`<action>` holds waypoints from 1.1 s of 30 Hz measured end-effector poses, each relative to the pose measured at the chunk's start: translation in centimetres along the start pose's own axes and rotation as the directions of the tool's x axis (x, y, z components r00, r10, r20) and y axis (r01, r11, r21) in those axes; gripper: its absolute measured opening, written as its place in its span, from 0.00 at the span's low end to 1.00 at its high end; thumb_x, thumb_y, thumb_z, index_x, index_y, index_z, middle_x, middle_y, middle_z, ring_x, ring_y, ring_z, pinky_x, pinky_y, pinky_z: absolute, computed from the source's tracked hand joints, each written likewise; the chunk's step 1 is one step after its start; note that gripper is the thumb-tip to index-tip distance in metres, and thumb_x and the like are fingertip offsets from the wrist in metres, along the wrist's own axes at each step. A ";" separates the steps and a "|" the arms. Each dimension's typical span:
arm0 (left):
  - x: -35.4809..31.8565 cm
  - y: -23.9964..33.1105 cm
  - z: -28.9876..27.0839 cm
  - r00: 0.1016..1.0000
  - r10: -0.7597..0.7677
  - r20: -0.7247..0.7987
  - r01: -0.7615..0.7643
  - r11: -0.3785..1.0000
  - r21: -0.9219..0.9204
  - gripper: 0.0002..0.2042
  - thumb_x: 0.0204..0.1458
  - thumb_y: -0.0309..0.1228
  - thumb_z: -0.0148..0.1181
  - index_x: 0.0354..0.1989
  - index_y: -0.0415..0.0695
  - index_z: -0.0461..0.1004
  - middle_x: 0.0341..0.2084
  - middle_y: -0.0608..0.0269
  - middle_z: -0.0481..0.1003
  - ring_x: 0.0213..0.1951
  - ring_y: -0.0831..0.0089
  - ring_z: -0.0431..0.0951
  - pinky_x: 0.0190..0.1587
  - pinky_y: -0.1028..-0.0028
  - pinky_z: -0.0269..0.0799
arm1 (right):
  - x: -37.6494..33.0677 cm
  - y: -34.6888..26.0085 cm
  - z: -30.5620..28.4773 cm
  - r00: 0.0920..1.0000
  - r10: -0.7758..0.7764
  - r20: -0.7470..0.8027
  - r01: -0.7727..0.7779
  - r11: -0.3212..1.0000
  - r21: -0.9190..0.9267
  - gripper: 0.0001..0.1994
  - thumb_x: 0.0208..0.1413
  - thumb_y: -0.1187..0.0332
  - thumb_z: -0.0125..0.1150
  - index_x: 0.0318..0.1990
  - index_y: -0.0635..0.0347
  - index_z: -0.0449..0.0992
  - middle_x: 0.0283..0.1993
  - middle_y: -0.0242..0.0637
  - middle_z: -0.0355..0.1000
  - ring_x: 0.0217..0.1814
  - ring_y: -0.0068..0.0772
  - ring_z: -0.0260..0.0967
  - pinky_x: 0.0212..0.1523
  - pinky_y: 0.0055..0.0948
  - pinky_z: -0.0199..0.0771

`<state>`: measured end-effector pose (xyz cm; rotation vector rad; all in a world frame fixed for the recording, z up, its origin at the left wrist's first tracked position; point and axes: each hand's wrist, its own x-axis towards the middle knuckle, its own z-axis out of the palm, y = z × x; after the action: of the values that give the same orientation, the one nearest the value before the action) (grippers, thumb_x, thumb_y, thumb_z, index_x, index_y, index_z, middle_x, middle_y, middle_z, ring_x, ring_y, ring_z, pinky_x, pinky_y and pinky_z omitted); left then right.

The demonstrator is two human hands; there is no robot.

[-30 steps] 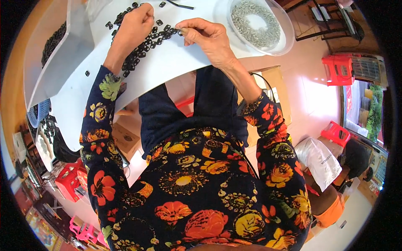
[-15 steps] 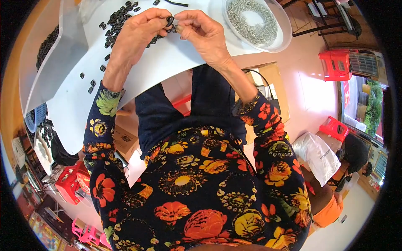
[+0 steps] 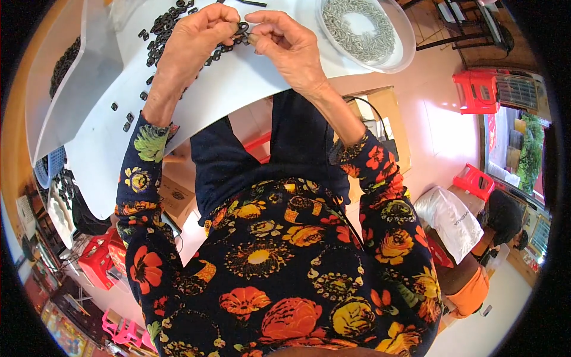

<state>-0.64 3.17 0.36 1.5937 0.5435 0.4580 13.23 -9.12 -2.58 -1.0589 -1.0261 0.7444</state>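
Note:
Over the white tabletop (image 3: 208, 101), my left hand (image 3: 195, 43) pinches a small black part with a hole (image 3: 242, 27) between thumb and fingertips. Close against it, my right hand (image 3: 289, 52) has its thumb and index finger pressed together; whatever they hold is too small to name. Under and behind my left hand spreads a heap of similar black parts (image 3: 159, 35), with several strays (image 3: 129, 122) by my left wrist. To the right of my hands stands a clear round tub (image 3: 406, 56) of small silver metal pieces (image 3: 380, 44).
On the left an upright translucent tray or panel (image 3: 89, 77) stands near more dark parts (image 3: 65, 66). A cardboard box (image 3: 392, 119) sits below the table's right edge. Red stools (image 3: 476, 92) and a white sack (image 3: 449, 223) are at the right, near another person in orange (image 3: 470, 294).
My left hand has shifted slightly, and the black part is tilted a little differently at my fingertips. My right hand stays almost in place beside it.

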 end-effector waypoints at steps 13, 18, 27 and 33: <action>0.4 -0.4 1.4 0.990 0.140 -0.028 -0.137 0.986 0.098 0.06 0.54 0.25 0.51 0.38 0.40 0.71 0.30 0.75 0.69 0.33 0.86 0.66 0.39 0.84 0.63 | -0.1 0.3 0.3 0.993 -0.019 -0.115 0.016 1.000 -0.025 0.15 0.49 0.79 0.56 0.46 0.60 0.74 0.27 0.24 0.69 0.28 0.11 0.62 0.31 0.14 0.65; 0.9 0.9 0.2 0.986 0.114 0.124 -0.137 0.971 0.194 0.07 0.54 0.25 0.50 0.40 0.40 0.69 0.28 0.74 0.68 0.32 0.86 0.65 0.37 0.84 0.62 | 0.1 0.3 0.1 0.995 -0.036 -0.091 0.031 0.998 -0.052 0.15 0.50 0.79 0.56 0.46 0.61 0.74 0.28 0.25 0.69 0.29 0.12 0.63 0.31 0.14 0.66; -0.2 0.9 2.3 0.997 0.055 -0.058 -0.052 0.997 0.048 0.10 0.59 0.33 0.44 0.37 0.39 0.69 0.24 0.70 0.68 0.30 0.82 0.66 0.34 0.82 0.62 | 0.2 0.9 0.2 0.993 -0.059 -0.102 0.068 0.994 0.086 0.15 0.51 0.80 0.56 0.48 0.62 0.73 0.29 0.27 0.71 0.30 0.13 0.65 0.32 0.15 0.67; -0.6 -0.7 3.9 0.969 0.208 -0.133 -0.171 0.954 0.244 0.12 0.61 0.34 0.43 0.33 0.39 0.70 0.17 0.69 0.67 0.23 0.82 0.64 0.26 0.80 0.62 | 0.1 0.7 0.2 0.995 -0.036 -0.098 0.044 0.996 0.083 0.14 0.52 0.79 0.56 0.47 0.62 0.73 0.30 0.29 0.72 0.30 0.14 0.68 0.32 0.16 0.69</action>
<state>1.14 -0.30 -0.67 1.8537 0.5815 0.6905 13.09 -8.69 -3.16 -0.9886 -0.9229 0.6925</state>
